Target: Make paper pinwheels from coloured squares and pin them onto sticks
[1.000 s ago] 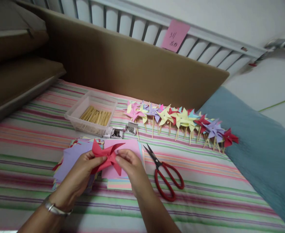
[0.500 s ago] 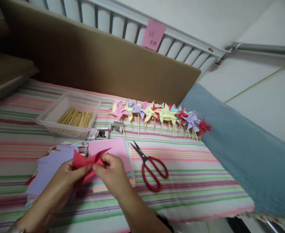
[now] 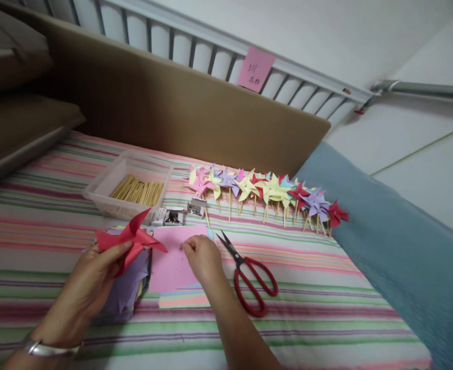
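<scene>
– On the striped bed cover [image 3: 326, 267], what is laid out, biggest first?

– A cardboard panel [image 3: 180, 108] stands along the far side and a blue blanket [image 3: 396, 257] covers the right. In front of the panel lies a row of finished pinwheels [image 3: 265, 192] on sticks. Left of it is a clear tray of sticks [image 3: 129, 187], with small pin boxes [image 3: 172, 217] just beside the tray's near corner.

– And closer in?

– A stack of coloured paper [image 3: 128, 288] with a pink sheet [image 3: 170, 262] on top, and red scissors [image 3: 249, 280] just right of it, blades pointing away and to the left.

– Where is the red pinwheel [image 3: 131, 237]?

– Up off the paper, at the left edge of the stack. Its widest span runs roughly left to right, with one blade pointing up toward the tray. It lies left of the right hand [image 3: 203, 257] and apart from it; the left hand [image 3: 91, 280] is the one on it.

– How are the hands set?

– The left comes in from below, palm turned inward, thumb and fingers pinching the pinwheel near its middle. The right rests low on the pink sheet, knuckles up, thumb and forefinger drawn together at the paper. Whether something tiny sits between them I cannot tell.
</scene>
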`<state>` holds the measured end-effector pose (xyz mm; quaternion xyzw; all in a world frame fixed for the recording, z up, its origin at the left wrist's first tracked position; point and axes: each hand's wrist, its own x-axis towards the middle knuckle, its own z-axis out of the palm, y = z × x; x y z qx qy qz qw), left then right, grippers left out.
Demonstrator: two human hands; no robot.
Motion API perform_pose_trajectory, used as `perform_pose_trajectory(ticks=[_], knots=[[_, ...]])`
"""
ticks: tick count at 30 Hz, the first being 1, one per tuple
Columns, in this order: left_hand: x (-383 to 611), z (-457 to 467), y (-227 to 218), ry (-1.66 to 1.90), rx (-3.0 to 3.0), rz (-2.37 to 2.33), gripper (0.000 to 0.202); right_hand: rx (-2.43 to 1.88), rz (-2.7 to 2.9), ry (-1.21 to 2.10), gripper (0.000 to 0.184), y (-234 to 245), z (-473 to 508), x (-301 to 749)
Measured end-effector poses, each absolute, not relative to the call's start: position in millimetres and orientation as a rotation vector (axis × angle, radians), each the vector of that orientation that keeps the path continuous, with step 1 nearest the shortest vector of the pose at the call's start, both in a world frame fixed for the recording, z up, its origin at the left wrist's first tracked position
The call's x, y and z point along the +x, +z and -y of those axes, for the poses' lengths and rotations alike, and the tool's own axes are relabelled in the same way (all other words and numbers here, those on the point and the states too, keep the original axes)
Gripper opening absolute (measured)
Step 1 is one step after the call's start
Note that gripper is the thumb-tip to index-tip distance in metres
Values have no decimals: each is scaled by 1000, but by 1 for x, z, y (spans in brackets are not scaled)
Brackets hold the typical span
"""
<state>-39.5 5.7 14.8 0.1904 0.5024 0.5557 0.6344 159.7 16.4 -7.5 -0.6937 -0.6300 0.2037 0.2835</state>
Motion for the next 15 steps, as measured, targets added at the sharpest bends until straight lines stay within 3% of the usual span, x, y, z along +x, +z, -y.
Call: perform_pose_trajectory(ticks=[5, 15], knots=[[-36, -3, 19, 1257, 462, -1132, 16, -1903, 1782, 475, 10, -12, -18, 149], [-36, 0, 22, 1279, 482, -1052, 12, -1750, 1866, 563, 23, -3, -14, 154]])
